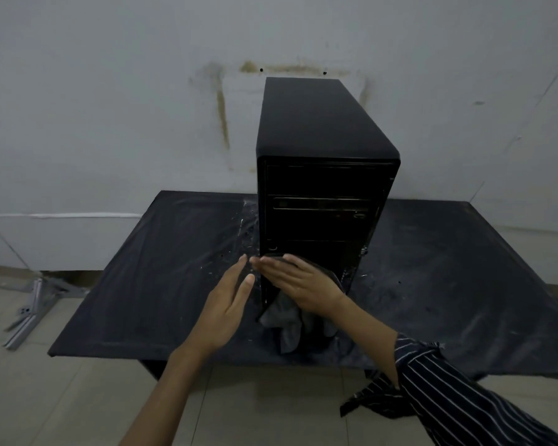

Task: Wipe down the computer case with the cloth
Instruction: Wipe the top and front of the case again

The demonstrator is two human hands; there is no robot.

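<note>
A black computer case [322, 162] stands upright on the dark-covered table [136, 284], its front panel facing me. My right hand [298, 283] lies flat with straight fingers on a grey cloth [285, 321], pressing it against the lower front of the case near its left edge. The cloth hangs down below the hand onto the table. My left hand [224, 304] hovers just left of the case's lower corner, fingers straight and spread, holding nothing; I cannot tell whether it touches the case.
White specks and smears mark the table cover [245, 226] left of the case. A stained wall [110, 107] rises close behind. Grey metal brackets [33, 307] lie on the tiled floor at the left. My striped sleeve [458, 391] hangs over the table's front right.
</note>
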